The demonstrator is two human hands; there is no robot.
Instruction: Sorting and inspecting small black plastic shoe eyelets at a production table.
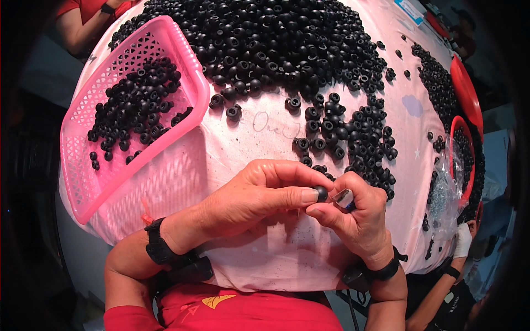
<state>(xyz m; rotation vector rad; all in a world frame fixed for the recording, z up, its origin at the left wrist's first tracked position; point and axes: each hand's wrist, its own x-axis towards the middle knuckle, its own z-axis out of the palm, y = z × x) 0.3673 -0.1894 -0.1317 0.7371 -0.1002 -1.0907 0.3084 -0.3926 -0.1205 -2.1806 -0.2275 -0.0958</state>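
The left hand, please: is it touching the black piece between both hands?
Touching: the head view shows the left hand with its thumb against the piece.

Thin grey lettering (276,126) is printed across the pale pink cloth (223,140), close beside the loose black pieces (312,126). Small pale lettering (454,301) is carried on a co-worker's black shirt (446,313) at lower right, where it cannot be clearly made out.

1 round black piece (321,193) — pinched, 1 shiny silvery tool (344,198) — tilted, just beside
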